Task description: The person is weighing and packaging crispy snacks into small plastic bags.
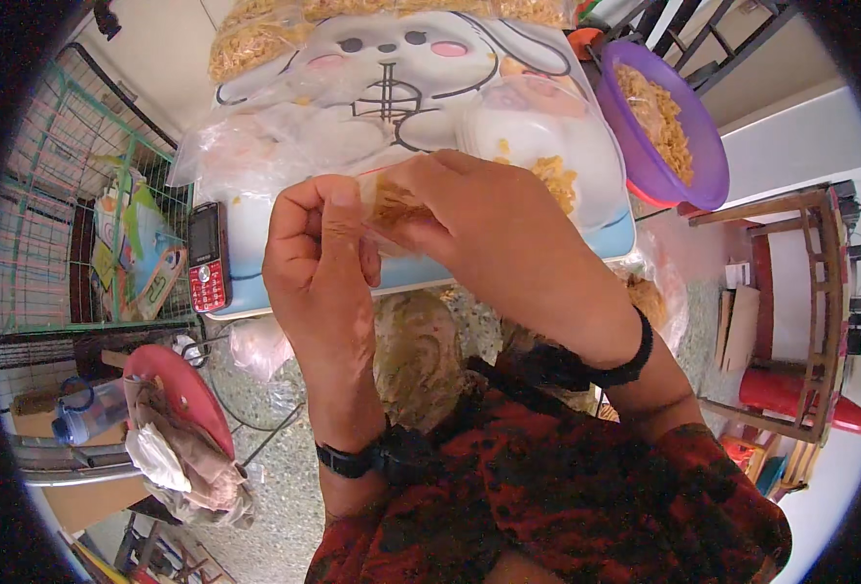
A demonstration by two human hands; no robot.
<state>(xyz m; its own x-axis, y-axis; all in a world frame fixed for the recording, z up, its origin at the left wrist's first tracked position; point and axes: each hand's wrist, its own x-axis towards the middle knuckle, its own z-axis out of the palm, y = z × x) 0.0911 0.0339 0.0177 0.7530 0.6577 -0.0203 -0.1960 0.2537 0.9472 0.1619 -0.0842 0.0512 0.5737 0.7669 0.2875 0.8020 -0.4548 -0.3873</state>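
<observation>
Between both hands, above the near part of a low table [248, 248] printed with a cartoon animal, is a small clear plastic bag [394, 201] with yellow-brown snack pieces inside. My left hand [328, 241] pinches the bag's left end between thumb and fingers. My right hand [467, 204] grips its right part, hiding some of it. Beyond my right hand lies a large clear plastic bag or sheet [576, 139] with loose yellow snack pieces [556, 182]. A heap of thin clear plastic bags [241, 146] rests at the left of the tabletop.
Filled snack bags [255, 47] line the table's far edge. A red-and-black keypad phone [208, 259] lies at the left edge. Right of the table is a purple basin [704, 146] with snack pieces. A green wire cage [66, 219] and a red stool [182, 387] bearing cloths are left.
</observation>
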